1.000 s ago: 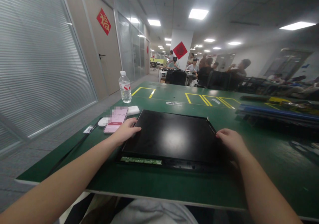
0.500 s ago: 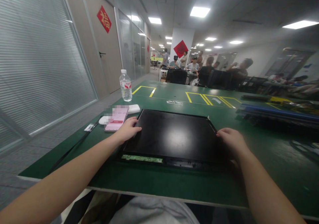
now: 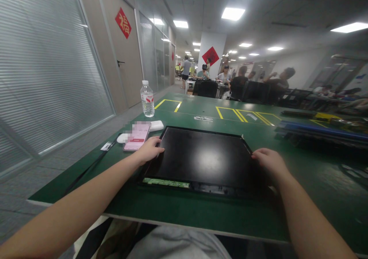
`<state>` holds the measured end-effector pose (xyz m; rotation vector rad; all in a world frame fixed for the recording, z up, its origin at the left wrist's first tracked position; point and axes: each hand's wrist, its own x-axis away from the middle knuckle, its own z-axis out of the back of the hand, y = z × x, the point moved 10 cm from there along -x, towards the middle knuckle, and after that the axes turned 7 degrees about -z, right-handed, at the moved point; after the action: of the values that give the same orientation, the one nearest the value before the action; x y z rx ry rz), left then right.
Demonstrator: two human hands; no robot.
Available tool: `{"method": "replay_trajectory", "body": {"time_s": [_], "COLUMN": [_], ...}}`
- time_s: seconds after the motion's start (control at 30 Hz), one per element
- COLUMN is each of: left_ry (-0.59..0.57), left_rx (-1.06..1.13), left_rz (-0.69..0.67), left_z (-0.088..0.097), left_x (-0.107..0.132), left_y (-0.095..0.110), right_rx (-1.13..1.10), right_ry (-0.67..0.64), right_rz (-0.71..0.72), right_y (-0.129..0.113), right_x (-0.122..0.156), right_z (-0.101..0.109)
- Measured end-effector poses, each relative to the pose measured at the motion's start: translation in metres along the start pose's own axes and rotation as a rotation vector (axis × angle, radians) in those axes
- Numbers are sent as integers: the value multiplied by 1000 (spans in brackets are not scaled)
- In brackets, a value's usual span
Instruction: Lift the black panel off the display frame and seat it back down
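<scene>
Barely anything has shifted: left hand (image 3: pixel 149 150) and right hand (image 3: pixel 268 161) still curl their fingers over opposite edges of the flat black rectangular display panel (image 3: pixel 201 157) lying on the green table (image 3: pixel 184 209). Uneven pulling could slide it into the pink phone (image 3: pixel 137 137).

Small shift of view – one walker in the background
The view has turned slightly, so the black panel (image 3: pixel 201 157) and the water bottle (image 3: pixel 147 98) sit a little further right in frame – and a person in a grey shirt (image 3: pixel 186 69) has walked left, away from the white pillar (image 3: pixel 211 44), towards the glass corridor.
</scene>
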<state>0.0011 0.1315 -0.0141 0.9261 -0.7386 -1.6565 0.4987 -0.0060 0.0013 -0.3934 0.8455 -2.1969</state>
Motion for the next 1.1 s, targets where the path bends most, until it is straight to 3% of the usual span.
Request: {"method": "replay_trajectory", "body": {"time_s": [0.57,0.73,0.83,0.9,0.97,1.1], "left_ry": [-140,-270,-356,-503,-634,-752], "left_rx": [-297,-433,-506,-474,-436,-437], "left_rz": [-66,-245,-452,-562,-590,-580], "left_z": [-10,-16,-19,-27,-30,-26], "left_x": [-3,7,23,38,51,61], "left_y": [-4,22,50,64,69,66], "right_rx": [22,59,70,77,85,80], "right_ry": [-18,-9,14,30,15,-127], "right_rz": [-4,49,93,145,234,474], "right_y": [3,2,-2,-9,-18,-39], "right_x": [0,-3,-2,1,6,23], "right_z": [-2,-3,-1,0,-4,-25]}}
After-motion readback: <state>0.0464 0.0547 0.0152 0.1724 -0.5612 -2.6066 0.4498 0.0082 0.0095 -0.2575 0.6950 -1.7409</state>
